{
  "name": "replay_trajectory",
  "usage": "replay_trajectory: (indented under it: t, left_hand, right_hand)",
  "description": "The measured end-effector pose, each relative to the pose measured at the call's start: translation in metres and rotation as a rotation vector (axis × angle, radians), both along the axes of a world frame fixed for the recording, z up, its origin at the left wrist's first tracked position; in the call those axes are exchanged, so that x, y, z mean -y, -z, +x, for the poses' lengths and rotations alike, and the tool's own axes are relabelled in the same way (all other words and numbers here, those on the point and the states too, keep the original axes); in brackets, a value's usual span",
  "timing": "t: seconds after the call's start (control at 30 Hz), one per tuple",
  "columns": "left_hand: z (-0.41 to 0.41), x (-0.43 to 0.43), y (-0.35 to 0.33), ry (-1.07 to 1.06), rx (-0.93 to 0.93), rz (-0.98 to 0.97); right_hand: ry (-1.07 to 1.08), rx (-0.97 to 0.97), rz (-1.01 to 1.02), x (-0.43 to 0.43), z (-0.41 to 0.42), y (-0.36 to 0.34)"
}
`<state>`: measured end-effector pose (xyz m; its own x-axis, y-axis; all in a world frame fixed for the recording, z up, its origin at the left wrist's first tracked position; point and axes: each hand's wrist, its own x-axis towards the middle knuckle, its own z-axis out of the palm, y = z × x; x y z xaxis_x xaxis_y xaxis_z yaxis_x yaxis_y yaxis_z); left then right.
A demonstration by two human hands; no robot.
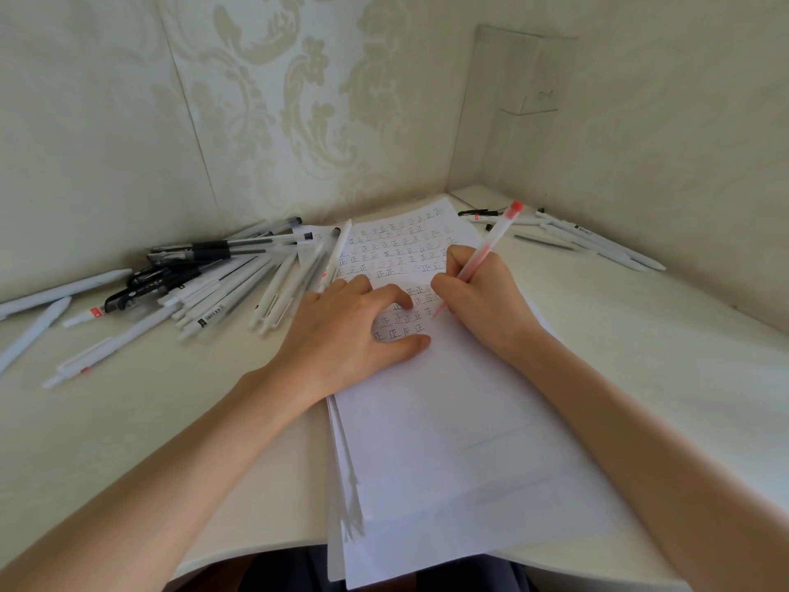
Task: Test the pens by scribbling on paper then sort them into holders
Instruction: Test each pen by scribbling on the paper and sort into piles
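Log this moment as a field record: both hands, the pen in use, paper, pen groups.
right hand: grips red pen, tip at the paper
left hand: fingers spread, pressing the paper
paper: stacked sheets, far part filled with rows of marks
left pile: many white and black pens
right group: few white pens, far right corner

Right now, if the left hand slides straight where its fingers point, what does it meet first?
Most likely the right hand gripping the red pen, near the pen's tip. The left hand rests on the paper, fingers pointing right toward them across a small gap.
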<state>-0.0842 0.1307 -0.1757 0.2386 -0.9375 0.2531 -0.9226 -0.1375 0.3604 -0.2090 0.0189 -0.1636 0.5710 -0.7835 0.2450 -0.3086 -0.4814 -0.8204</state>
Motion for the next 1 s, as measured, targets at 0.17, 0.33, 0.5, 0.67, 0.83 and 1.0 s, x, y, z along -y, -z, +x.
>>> replay_trajectory:
  t: [0.17, 0.33, 0.5, 0.67, 0.83, 1.0]
  left_hand:
    - [-0.002, -0.002, 0.0, 0.069, -0.013, -0.032]
    - [0.0, -0.002, 0.0, 0.094, -0.306, -0.078]
    - [0.005, -0.001, 0.004, 0.069, -0.33, -0.134]
    - [0.006, -0.001, 0.004, 0.033, -0.352, -0.198]
    - [0.005, 0.002, 0.004, -0.061, -0.485, -0.266]
    - [0.009, 0.003, 0.002, -0.1, -0.481, -0.253]
  right_hand:
    - [-0.036, -0.003, 0.008, 0.0, 0.0, -0.001]
    - [-0.077, -0.019, -0.056, -0.008, -0.002, 0.0]
    - [-0.037, 0.019, -0.031, -0.005, -0.002, -0.002]
    - [-0.076, -0.015, 0.002, -0.006, -0.002, -0.002]
    - [-0.105, -0.059, -0.036, -0.011, -0.003, -0.003]
    - [-0.029, -0.057, -0.047, -0.008, -0.002, -0.002]
